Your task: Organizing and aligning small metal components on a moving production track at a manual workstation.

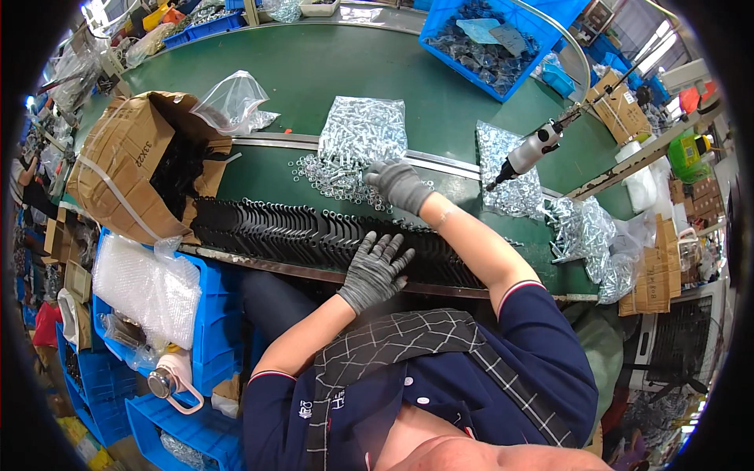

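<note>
A long row of thin black curved parts (275, 229), packed side by side, runs along the near edge of the green table. My left hand (372, 275), in a grey glove, rests with spread fingers at the near side of this row. Beyond it, my gloved right hand (400, 187) has its fingers curled down at a loose pile of small silvery rings and bolts (334, 179). Whatever is between those fingertips is hidden. The pile lies at the mouth of a clear bag of silvery bolts (365, 125).
At the left, an open cardboard box (118, 169) holds black parts. A power screwdriver (530, 153) hangs over another bag of fasteners (503, 192) at the right. A blue bin (452, 67) stands at the back. Blue crates (224, 330) stand left of me.
</note>
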`<state>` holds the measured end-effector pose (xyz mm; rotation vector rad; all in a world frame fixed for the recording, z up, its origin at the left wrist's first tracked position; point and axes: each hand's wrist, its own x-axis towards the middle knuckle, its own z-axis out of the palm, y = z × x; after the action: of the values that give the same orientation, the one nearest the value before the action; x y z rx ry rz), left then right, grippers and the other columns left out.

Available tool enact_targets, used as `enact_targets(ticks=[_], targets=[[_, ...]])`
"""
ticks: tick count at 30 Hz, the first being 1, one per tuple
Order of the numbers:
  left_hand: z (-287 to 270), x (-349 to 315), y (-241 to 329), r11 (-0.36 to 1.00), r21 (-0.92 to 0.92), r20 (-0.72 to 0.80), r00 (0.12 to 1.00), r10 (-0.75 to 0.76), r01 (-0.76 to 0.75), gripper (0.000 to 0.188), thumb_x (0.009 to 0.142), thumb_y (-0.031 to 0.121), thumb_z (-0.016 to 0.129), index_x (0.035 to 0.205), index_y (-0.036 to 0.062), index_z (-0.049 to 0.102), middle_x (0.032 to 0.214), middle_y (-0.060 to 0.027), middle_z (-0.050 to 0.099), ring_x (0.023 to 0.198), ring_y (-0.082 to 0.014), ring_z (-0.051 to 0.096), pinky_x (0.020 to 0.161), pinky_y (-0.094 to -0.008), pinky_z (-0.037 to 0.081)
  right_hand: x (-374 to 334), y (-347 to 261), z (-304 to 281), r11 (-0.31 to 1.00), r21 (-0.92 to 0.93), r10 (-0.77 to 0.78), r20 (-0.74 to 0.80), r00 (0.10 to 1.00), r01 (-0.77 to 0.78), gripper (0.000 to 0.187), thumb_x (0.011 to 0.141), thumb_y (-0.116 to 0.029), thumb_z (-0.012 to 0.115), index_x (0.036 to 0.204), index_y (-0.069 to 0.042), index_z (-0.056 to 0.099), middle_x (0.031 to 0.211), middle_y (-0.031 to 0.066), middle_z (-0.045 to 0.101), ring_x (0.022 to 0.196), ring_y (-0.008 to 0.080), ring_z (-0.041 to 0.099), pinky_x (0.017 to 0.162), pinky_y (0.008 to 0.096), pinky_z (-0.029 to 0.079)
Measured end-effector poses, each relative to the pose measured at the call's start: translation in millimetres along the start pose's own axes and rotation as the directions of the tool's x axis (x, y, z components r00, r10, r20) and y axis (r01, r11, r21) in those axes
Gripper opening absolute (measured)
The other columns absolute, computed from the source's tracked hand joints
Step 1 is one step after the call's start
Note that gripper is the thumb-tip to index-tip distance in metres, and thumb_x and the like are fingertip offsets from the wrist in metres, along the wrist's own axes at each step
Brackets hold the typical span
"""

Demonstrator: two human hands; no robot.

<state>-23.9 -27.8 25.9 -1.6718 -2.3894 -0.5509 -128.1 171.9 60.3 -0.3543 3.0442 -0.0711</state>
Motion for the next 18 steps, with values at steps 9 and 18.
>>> enact_targets(ticks=[9,18], targets=[[3,-1,0,1.000,0.012,0.016,1.000,-0.016,0.015,0.060,0.079,0.045,0.066,0.131,0.0159,0.059,0.133,-0.0145,0.057,0.125,-0.0314,0.052,0.116,-0.0517,0.025,22,17,10,0.987,-0.095,-0.130,0.042,0.991,0.133,0.026,0.088,-0.018,0.058,0.112,-0.017,0.067,0.110,0.0118,0.063,0.104,0.0306,0.064,0.085,0.0431,0.051],[6,-4,-3,1.000,-0.015,0.048,0.999,-0.016,0.017,0.060,0.085,0.046,0.059,0.136,0.0143,0.056,0.137,-0.0154,0.055,0.131,-0.0302,0.048,0.117,-0.0525,0.021,-66,41,8,0.985,0.163,0.058,-0.009,0.998,-0.056,0.020,0.088,-0.026,0.061,0.100,-0.012,0.067,0.090,0.0137,0.066,0.084,0.0346,0.065,0.073,0.0452,0.052]])
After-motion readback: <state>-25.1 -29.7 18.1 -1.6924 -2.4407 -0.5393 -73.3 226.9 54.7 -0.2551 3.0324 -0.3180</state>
